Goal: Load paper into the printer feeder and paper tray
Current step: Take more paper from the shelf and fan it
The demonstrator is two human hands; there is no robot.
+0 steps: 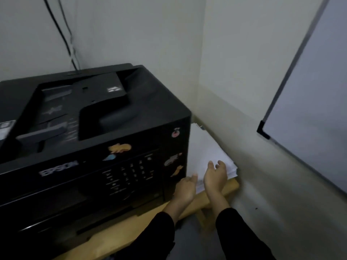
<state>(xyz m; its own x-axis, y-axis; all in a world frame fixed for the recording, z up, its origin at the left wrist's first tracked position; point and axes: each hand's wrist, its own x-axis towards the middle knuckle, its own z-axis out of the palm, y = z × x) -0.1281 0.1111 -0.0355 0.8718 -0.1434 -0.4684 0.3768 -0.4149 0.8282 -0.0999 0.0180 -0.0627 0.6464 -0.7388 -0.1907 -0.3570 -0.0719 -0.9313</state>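
Black sleeves (157, 237) lead up from the bottom edge to our two hands, both held at the near end of the paper stack (206, 151). Our left hand (185, 188) sits by the stack's near left corner, fingers straight and loose, just beside the printer (112, 117). Our right hand (215, 177) is over the near edge, fingers spread and gripping nothing. We judge both are placed to gather sheets. Blur hides whether any fingertip touches paper. The white stack lies on the wooden table (231, 186), squeezed between printer and wall, handy for loading. On top, the feeder (62, 109) shows no paper. The printer's lower front is too dark to read, and its left side is cut off. Beyond, cables (65, 40) climb the wall, and a whiteboard (309, 91) runs off the right.
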